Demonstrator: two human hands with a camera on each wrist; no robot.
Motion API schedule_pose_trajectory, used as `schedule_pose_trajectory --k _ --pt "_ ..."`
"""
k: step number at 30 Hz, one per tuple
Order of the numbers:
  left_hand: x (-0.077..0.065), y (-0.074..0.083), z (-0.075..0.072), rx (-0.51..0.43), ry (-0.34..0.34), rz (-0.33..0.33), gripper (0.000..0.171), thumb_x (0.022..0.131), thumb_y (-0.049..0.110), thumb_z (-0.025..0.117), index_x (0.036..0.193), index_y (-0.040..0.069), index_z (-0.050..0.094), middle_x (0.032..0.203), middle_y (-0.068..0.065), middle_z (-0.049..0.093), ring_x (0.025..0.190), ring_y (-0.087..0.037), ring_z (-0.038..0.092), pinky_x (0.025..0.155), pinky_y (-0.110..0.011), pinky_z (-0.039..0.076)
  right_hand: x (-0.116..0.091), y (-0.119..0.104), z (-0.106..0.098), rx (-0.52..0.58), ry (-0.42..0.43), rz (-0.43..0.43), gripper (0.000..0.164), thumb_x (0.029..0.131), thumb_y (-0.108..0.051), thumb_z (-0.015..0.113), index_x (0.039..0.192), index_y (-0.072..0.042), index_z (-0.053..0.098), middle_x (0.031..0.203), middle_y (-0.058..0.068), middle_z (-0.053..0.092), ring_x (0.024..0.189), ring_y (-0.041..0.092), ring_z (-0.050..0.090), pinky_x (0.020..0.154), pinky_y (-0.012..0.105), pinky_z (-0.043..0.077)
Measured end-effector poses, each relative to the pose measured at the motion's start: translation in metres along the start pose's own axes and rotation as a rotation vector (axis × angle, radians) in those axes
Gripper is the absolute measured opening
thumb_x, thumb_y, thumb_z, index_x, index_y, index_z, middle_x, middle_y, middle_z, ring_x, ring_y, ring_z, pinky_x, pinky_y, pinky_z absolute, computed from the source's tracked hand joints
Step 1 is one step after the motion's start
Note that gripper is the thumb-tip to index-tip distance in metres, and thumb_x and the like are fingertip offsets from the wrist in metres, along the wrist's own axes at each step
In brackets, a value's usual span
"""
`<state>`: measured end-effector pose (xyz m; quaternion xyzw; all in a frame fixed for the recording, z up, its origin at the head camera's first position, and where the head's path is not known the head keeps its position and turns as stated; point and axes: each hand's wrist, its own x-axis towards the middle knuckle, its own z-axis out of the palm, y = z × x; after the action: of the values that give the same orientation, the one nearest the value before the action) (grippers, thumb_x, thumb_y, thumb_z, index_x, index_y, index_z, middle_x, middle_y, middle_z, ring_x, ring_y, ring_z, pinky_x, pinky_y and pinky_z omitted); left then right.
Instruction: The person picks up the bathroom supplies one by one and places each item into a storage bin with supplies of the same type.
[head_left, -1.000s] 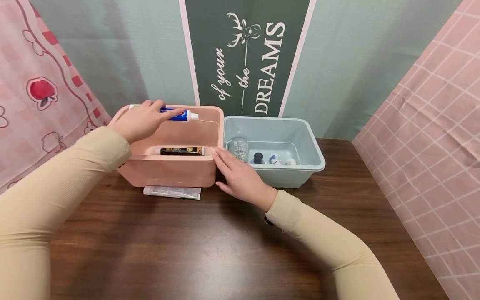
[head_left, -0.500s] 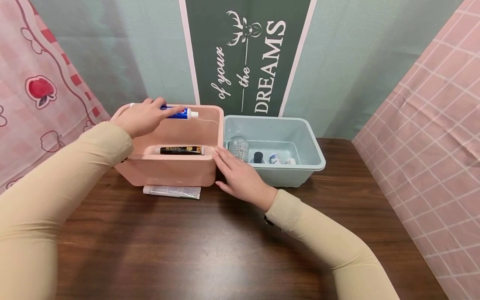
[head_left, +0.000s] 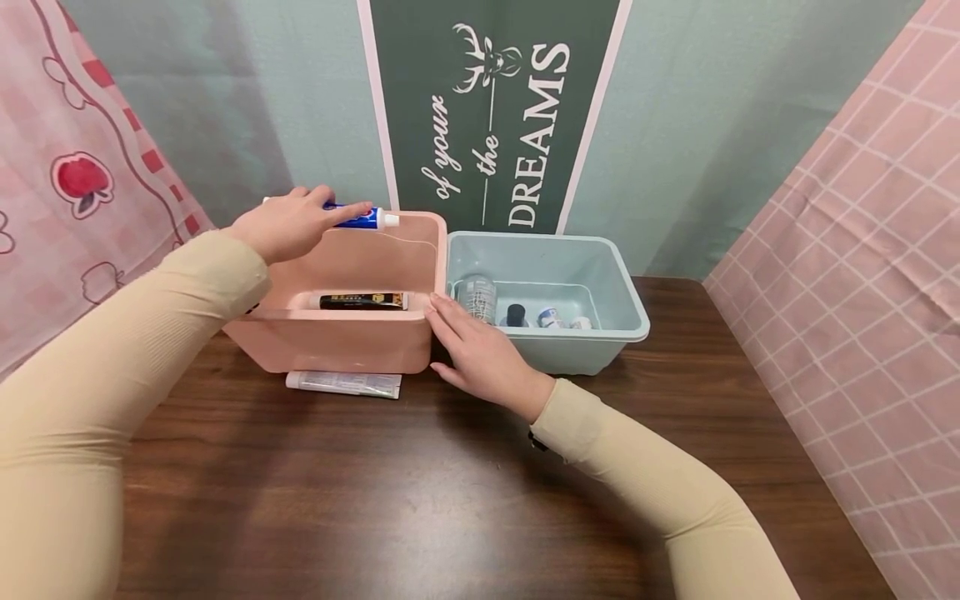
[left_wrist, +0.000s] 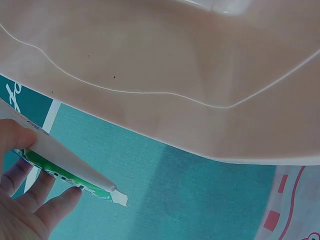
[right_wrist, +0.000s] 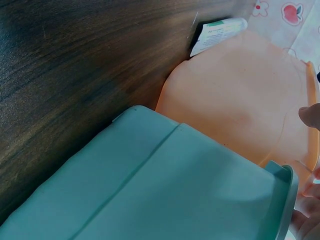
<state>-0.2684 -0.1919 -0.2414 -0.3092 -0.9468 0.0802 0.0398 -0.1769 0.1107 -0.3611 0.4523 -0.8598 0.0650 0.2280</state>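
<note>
In the head view my left hand (head_left: 281,223) holds a toothpaste tube (head_left: 363,218), blue near its white cap, over the back rim of the pink bin (head_left: 330,346). The left wrist view shows thumb and fingers pinching the tube (left_wrist: 70,161) from both sides, its flat end white and green. Fingers nearly straight, my right hand (head_left: 483,354) rests on the pink bin's front right corner. A black tube (head_left: 363,302) with gold print lies inside that bin. On the table along its front lies a white tube (head_left: 345,384).
A light blue bin (head_left: 570,354) stands just right of the pink one. Inside it are a clear bottle (head_left: 477,298), a black-capped bottle (head_left: 517,315) and two small white containers (head_left: 551,317). Pink grid cloth (head_left: 862,275) borders the brown table (head_left: 450,500) on the right.
My left hand has risen slightly with the toothpaste tube, toward the pink bin's back rim. The right hand stays on the bin's corner.
</note>
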Motion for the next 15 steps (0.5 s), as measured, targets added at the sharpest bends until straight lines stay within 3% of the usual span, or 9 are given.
schedule_pose_trajectory --k 15 --pt "0.013 -0.001 -0.002 0.002 -0.098 0.006 0.073 0.091 -0.008 0.034 0.15 0.03 0.014 0.121 -0.024 0.037 0.101 -0.042 0.042 0.071 -0.059 0.045 0.0 0.0 0.0 0.0 0.003 -0.007 0.073 0.085 -0.032 0.065 0.14 0.004 0.035 0.146 0.019 0.032 0.136 0.027 0.028 0.104 0.039 0.033"
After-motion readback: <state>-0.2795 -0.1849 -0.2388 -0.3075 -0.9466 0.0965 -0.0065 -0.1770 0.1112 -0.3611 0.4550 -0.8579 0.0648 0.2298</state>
